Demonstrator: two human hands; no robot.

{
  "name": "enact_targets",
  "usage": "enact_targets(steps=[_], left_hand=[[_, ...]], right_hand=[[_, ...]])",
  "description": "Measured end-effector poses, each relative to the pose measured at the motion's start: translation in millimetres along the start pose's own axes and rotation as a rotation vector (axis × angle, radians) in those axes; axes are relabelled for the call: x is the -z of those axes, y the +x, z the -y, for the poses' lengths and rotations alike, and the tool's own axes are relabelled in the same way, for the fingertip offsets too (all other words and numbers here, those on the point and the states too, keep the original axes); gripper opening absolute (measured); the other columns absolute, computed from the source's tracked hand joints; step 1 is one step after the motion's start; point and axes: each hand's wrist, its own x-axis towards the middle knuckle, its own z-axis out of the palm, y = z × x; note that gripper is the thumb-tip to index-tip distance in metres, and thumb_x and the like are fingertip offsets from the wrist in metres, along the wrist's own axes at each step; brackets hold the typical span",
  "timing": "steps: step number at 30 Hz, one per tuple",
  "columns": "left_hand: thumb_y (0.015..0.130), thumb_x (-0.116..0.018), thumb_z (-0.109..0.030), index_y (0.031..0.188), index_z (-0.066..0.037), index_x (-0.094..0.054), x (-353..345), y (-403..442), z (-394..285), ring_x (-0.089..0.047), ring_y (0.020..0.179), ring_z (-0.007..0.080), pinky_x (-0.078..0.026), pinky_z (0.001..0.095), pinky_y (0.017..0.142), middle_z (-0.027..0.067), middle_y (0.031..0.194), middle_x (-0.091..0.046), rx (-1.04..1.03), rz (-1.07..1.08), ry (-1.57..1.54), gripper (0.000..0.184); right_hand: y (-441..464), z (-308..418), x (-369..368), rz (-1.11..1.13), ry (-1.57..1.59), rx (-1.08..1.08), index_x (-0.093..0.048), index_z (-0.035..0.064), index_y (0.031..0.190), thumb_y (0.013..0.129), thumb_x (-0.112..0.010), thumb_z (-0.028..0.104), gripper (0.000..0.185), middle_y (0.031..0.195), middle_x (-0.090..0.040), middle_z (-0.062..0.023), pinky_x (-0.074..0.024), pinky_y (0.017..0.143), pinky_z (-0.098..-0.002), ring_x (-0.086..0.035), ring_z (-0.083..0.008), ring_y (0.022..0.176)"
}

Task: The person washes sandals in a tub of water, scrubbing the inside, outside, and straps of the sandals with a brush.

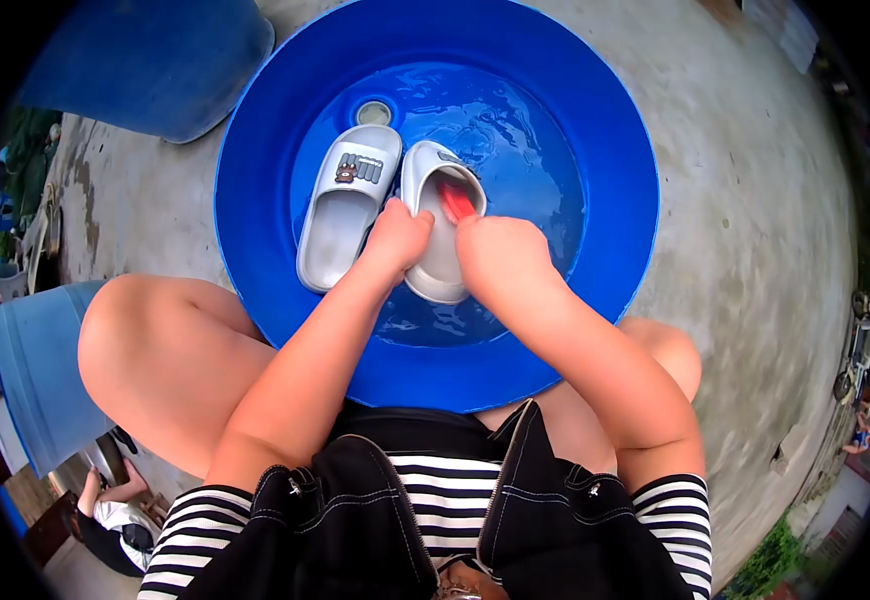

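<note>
My left hand [401,235] is closed on the near left edge of a light grey slide slipper [437,262], which is tilted in the blue basin [615,200]. In my right hand [505,255] is the end of a red brush [455,201], its far part reaching under the slipper's strap. Its bristles are hidden inside the slipper. The matching slipper [340,225], with a small bear on its strap, lies to the left of my left hand. Shallow water [525,160] covers the basin's floor.
A round, pale fitting [374,113] shows at the basin's far left. Blue tubs stand at the upper left [155,60] and beside my left knee [50,360]. Another person [120,515] sits at the lower left. Concrete ground [745,230] surrounds the basin.
</note>
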Motion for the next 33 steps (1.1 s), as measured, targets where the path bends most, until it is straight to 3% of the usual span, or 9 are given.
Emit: enact_targets(steps=[3, 7, 10, 13, 17, 23, 27, 28, 33], left_hand=[[0.096, -0.060, -0.023, 0.131, 0.013, -0.049, -7.1, -0.8, 3.5, -0.069, 0.108, 0.0372, -0.056, 0.0453, 0.086, 0.0327, 0.123, -0.063, -0.038, -0.012, 0.152, 0.052], [0.096, -0.060, -0.023, 0.132, 0.014, -0.049, -6.1, 2.7, 6.2, -0.069, 0.108, 0.0373, -0.056, 0.0446, 0.087, 0.0323, 0.124, -0.063, -0.029, -0.026, 0.126, 0.052], [0.097, -0.059, -0.024, 0.134, 0.014, -0.048, 0.3, 1.2, -2.2, -0.069, 0.107, 0.0369, -0.056, 0.0441, 0.087, 0.0320, 0.124, -0.063, -0.058, -0.016, 0.052, 0.054], [0.095, -0.060, -0.024, 0.132, 0.015, -0.049, 1.5, -4.7, -4.5, -0.066, 0.115, 0.0440, -0.051, 0.0457, 0.097, 0.0361, 0.125, -0.062, 0.034, 0.052, -0.067, 0.054], [0.096, -0.059, -0.025, 0.134, 0.014, -0.049, -7.4, -7.1, -7.7, -0.067, 0.111, 0.0396, -0.054, 0.0444, 0.091, 0.0333, 0.124, -0.063, -0.033, 0.026, 0.058, 0.055], [0.098, -0.057, -0.026, 0.136, 0.013, -0.048, -0.3, -4.0, -6.6, -0.070, 0.104, 0.0344, -0.057, 0.0429, 0.084, 0.0300, 0.123, -0.064, -0.020, 0.028, 0.088, 0.055], [0.098, -0.057, -0.025, 0.136, 0.013, -0.048, -6.0, -13.1, -11.7, -0.070, 0.102, 0.0336, -0.056, 0.0425, 0.083, 0.0298, 0.123, -0.064, 0.002, 0.050, 0.026, 0.054], [0.096, -0.058, -0.023, 0.132, 0.017, -0.048, -4.9, -14.0, -14.5, -0.066, 0.115, 0.0432, -0.052, 0.0458, 0.096, 0.0367, 0.126, -0.061, -0.022, 0.053, -0.003, 0.054], [0.096, -0.058, -0.023, 0.132, 0.016, -0.048, 2.8, -10.4, -12.2, -0.066, 0.115, 0.0433, -0.052, 0.0463, 0.097, 0.0362, 0.125, -0.062, -0.022, 0.043, 0.021, 0.054]], right_hand=[[6.4, -1.4, -10.7, 0.109, 0.008, -0.037, -0.074, 0.0021, 0.089, 0.081, -0.068, 0.007, 0.011, 0.092, -0.076, -0.0189, -0.0612, 0.063, -0.0410, -0.077, -0.0273, 0.080], [22.4, -13.6, -21.4, 0.026, 0.059, -0.027, -0.073, -0.0019, 0.096, 0.082, -0.068, 0.009, 0.019, 0.092, -0.076, -0.0179, -0.0609, 0.061, -0.0403, -0.077, -0.0284, 0.078], [-6.5, 11.0, -27.3, -0.117, -0.179, -0.041, -0.068, -0.0006, 0.093, 0.083, -0.065, 0.011, 0.015, 0.078, -0.072, -0.0132, -0.0592, 0.054, -0.0361, -0.074, -0.0261, 0.066], [-13.7, 18.7, -22.5, -0.092, -0.288, -0.008, -0.066, -0.0024, 0.096, 0.082, -0.065, 0.010, 0.018, 0.079, -0.072, -0.0135, -0.0592, 0.053, -0.0357, -0.073, -0.0257, 0.064], [29.1, -20.8, -50.0, -0.136, -0.084, -0.127, -0.070, -0.0027, 0.102, 0.082, -0.067, 0.011, 0.024, 0.088, -0.075, -0.0150, -0.0606, 0.057, -0.0386, -0.076, -0.0252, 0.075], [0.3, 12.8, 24.7, 0.198, 0.012, -0.053, -0.077, 0.0038, 0.088, 0.083, -0.067, 0.006, 0.011, 0.094, -0.077, -0.0154, -0.0622, 0.070, -0.0404, -0.077, -0.0285, 0.084], [36.3, -16.3, -27.9, -0.018, 0.065, -0.179, -0.072, 0.0017, 0.096, 0.087, -0.066, 0.009, 0.014, 0.095, -0.077, -0.0147, -0.0622, 0.068, -0.0406, -0.077, -0.0279, 0.084], [37.9, -17.7, -30.3, -0.062, 0.073, -0.169, -0.069, 0.0020, 0.099, 0.088, -0.064, 0.009, 0.014, 0.091, -0.077, -0.0142, -0.0620, 0.066, -0.0412, -0.078, -0.0281, 0.083], [3.5, 6.2, 11.7, 0.110, 0.054, -0.101, -0.071, 0.0025, 0.099, 0.090, -0.060, 0.008, 0.015, 0.089, -0.077, -0.0147, -0.0616, 0.065, -0.0418, -0.077, -0.0294, 0.081]])
